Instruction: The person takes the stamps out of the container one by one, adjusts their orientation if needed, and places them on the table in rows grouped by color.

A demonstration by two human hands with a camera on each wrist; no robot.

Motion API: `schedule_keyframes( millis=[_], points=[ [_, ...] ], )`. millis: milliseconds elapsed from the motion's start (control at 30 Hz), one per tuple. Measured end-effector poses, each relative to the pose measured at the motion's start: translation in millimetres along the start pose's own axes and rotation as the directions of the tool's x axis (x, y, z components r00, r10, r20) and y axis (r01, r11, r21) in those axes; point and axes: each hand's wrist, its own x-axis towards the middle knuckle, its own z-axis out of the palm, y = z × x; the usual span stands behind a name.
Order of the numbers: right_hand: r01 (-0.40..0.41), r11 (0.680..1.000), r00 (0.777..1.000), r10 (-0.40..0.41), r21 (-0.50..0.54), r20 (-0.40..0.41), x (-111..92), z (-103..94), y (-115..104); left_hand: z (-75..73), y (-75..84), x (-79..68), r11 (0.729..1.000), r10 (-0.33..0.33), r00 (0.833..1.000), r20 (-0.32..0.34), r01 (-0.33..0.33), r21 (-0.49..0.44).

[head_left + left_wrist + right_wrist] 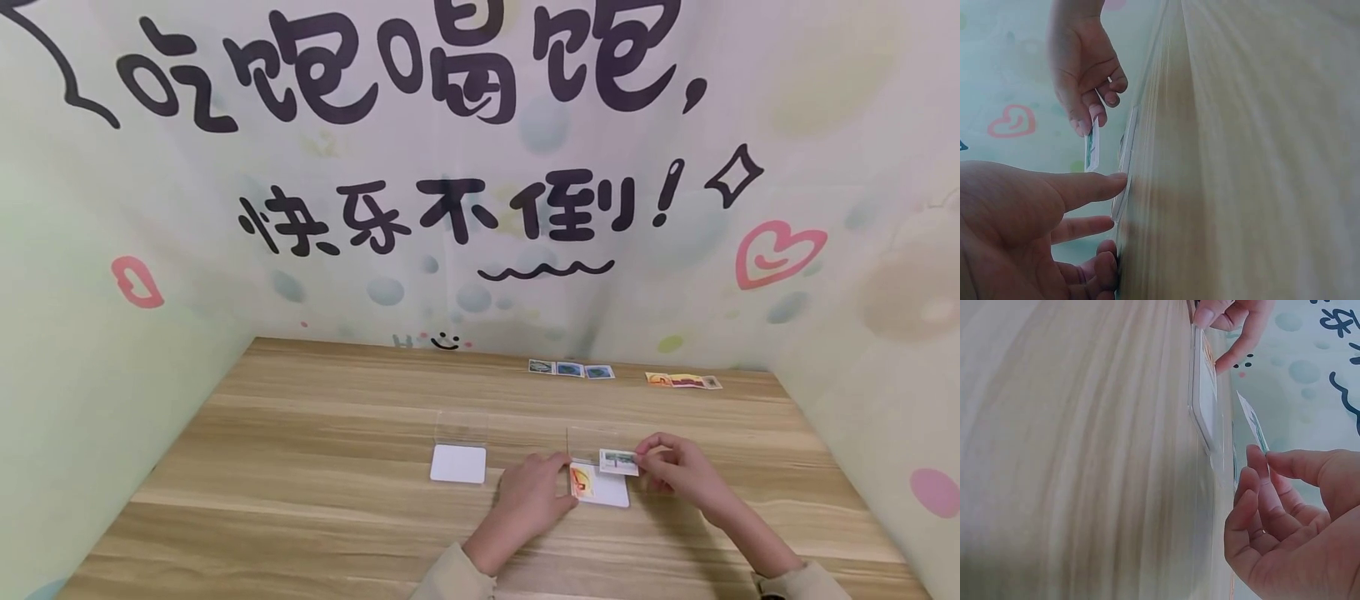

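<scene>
My right hand [678, 471] pinches a postage stamp [619, 462] with a green-grey picture between thumb and fingertips, raised over a small clear hinged case [611, 493] with a white base. Its transparent lid [591, 443] stands open at the back. An orange-and-yellow stamp [581, 481] lies at the left end of the white base. My left hand [531, 492] holds that end, thumb at the near corner and a finger at the far corner. In the right wrist view, the held stamp [1252, 422] is tilted and apart from the case [1205, 400].
A second clear case [458, 464] with a white base lies opened to the left. Toward the back of the wooden table [322, 417] are a row of blue-toned stamps [570, 369] and a row of orange, purple and brownish stamps [686, 382]. A printed backdrop [420, 292] rises behind.
</scene>
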Motion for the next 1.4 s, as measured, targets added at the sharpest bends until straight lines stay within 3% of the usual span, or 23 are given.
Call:
schedule_keyframes(
  millis=[600, 1400],
  points=[
    [-0.046, 0.998, 0.997, 0.042, -0.046, -0.068, 10.0, -0.3, -2.8, 1.4, -0.4, 0.0, 1.000, 0.000, 1.000, -0.006, 0.000, -0.001],
    [-0.010, 0.999, 0.997, 0.007, -0.036, -0.082, 24.7, 4.6, -12.1, 1.2, -2.0, 0.5, 1.000, 0.013, 1.000, -0.012, -0.013, -0.006]
  ],
)
